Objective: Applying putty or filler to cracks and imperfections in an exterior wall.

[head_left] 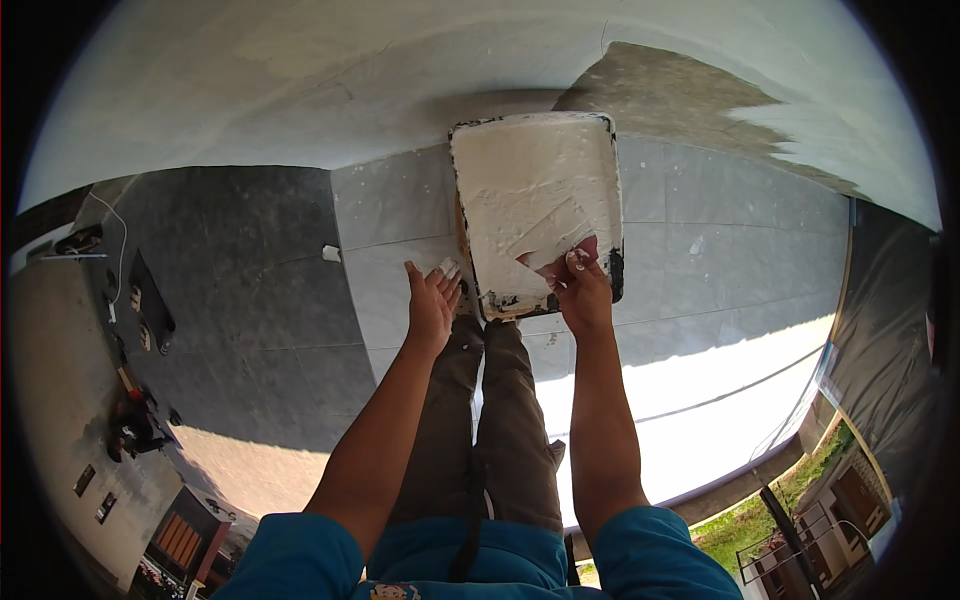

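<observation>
A black-rimmed tray [617, 272] filled with cream-white putty [530, 165] lies in front of my legs, close to the wall. My right hand [588, 298] grips a wide, flat scraper [548, 238] by its dark red end. The scraper's putty-smeared blade rests over the putty in the near right part of the tray. Just left of the tray's near left corner is my left hand [432, 308], its fingers stretched out and white putty on the fingertips. It holds nothing.
Across the far side runs a pale wall [300, 80] with a bare grey-brown patch [660, 95] at right. Grey floor tiles [730, 230] lie around the tray, darker tiles [240, 280] to the left. A small white piece [331, 253] sits there. Black sheeting [890, 310] hangs at far right.
</observation>
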The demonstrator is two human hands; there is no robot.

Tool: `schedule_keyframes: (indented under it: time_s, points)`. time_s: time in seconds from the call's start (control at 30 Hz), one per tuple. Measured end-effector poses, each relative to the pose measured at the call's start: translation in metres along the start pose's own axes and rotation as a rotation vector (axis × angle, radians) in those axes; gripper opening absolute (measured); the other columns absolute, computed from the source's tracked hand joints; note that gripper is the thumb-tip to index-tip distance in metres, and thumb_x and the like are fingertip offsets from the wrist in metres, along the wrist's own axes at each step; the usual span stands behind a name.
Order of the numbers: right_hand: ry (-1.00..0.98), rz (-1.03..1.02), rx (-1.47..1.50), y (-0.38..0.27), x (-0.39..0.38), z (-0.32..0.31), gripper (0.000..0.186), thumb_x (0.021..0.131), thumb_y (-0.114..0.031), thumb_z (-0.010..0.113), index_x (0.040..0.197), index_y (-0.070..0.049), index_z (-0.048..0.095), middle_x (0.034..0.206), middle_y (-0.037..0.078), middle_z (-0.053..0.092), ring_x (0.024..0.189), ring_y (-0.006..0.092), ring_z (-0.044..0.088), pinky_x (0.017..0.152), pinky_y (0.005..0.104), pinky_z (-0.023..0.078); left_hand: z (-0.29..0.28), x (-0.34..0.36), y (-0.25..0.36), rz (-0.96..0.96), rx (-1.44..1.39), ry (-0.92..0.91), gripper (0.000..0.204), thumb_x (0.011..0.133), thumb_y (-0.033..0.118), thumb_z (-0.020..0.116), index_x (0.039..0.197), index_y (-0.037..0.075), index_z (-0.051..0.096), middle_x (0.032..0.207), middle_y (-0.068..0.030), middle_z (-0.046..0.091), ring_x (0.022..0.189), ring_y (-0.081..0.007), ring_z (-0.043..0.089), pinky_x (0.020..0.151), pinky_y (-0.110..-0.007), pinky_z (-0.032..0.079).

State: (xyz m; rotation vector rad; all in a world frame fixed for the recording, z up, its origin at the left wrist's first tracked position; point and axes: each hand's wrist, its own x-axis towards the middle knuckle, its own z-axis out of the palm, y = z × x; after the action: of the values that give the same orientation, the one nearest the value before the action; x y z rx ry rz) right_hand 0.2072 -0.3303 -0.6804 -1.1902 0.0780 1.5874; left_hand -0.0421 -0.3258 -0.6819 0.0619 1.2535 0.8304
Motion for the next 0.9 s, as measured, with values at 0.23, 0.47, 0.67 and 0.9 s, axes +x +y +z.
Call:
schedule_keyframes:
  time_s: [0.23,0.47,0.67,0.9]
  points:
    - [-0.022,-0.004,0.079,-0.033,-0.027,0.038,0.019,0.098,-0.005,0.056,0.116,-0.004,0.062,0.111,0.006,0.067,0.102,0.0205,0.066,0.085,0.0368,0.057,0.014,-0.023,0.028,0.040,-0.027,0.048,0.107,0.093,0.080,0.022,0.153,-0.009,0.023,0.160,-0.0197,0.031,0.149,-0.0288,0.029,0.122,-0.038,0.019]
    - [0.030,-0.099,-0.065,-0.075,-0.084,0.079,0.020,0.090,-0.005,0.063,0.110,-0.003,0.063,0.100,0.005,0.067,0.088,0.0183,0.067,0.067,0.0329,0.057,0.004,-0.076,0.066,0.083,-0.036,-0.008,0.108,0.093,0.080,0.023,0.155,-0.007,0.015,0.162,-0.0222,0.023,0.151,-0.0319,0.023,0.122,-0.039,0.017]
    - [0.065,-0.131,-0.092,-0.089,-0.103,0.087,0.025,0.088,-0.006,0.061,0.113,-0.002,0.061,0.098,0.008,0.065,0.084,0.0231,0.067,0.068,0.0376,0.057,-0.020,-0.097,0.087,0.064,-0.049,0.050,0.119,0.083,0.090,0.030,0.154,-0.005,0.023,0.159,-0.0192,0.033,0.148,-0.0326,0.030,0.120,-0.041,0.019]
    - [0.001,-0.222,-0.112,-0.168,-0.129,0.131,0.017,0.091,-0.009,0.061,0.106,0.000,0.063,0.099,0.010,0.066,0.086,0.0243,0.067,0.070,0.0411,0.057,0.050,-0.092,0.148,0.129,0.128,0.012,0.110,0.087,0.085,0.035,0.150,-0.004,0.033,0.135,-0.0162,0.056,0.106,-0.0236,0.056,0.097,-0.035,0.041]
